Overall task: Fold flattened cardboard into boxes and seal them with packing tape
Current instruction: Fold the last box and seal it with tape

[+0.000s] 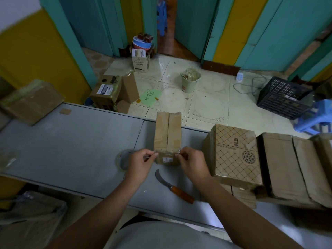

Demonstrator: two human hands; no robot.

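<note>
A small brown cardboard box [168,133] stands on the grey table [71,141], its two top flaps closed with a seam down the middle. A strip of clear packing tape [166,154] stretches across its near edge. My left hand [141,163] pinches the tape's left end and my right hand [192,163] pinches its right end, one at each near corner of the box. A roll of clear tape [124,159] lies on the table just behind my left hand. A curved knife with an orange handle [174,186] lies between my forearms.
A patterned box [235,153] and several plain folded boxes [287,168] stand close on the right. Another box [30,101] sits at the table's far left. Beyond the table, the floor holds boxes, a bin [189,81], a black crate [283,97] and a blue stool [316,117].
</note>
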